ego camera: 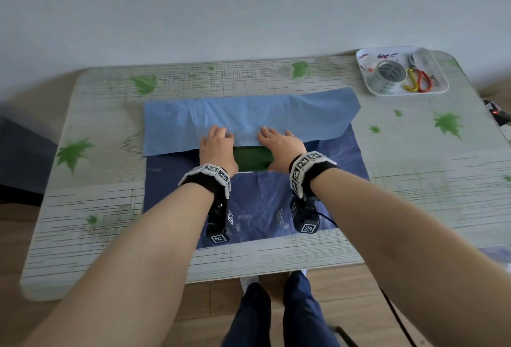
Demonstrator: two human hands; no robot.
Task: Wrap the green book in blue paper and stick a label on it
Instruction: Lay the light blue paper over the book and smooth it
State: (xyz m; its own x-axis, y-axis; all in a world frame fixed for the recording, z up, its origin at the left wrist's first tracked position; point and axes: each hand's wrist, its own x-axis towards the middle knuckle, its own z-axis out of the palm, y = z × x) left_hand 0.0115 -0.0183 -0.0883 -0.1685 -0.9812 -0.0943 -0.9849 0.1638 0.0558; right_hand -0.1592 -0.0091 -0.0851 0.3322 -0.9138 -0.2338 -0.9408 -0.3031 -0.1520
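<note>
Head view, left hand (218, 147), right hand (279, 144) flat on blue paper (249, 117)

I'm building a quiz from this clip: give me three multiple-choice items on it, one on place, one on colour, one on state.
1. Where is the tray?
A. table's far right corner
B. near left corner
C. on the floor

2. What colour are the scissors' handles?
A. both black
B. yellow and red
C. both blue

3. How does the book lie?
A. bare
B. fully wrapped
C. partly under the folded paper

Answers:
1 A, it sits by the wall at right.
2 B, both loops show.
3 C, green shows between the left hand and right hand.
</note>
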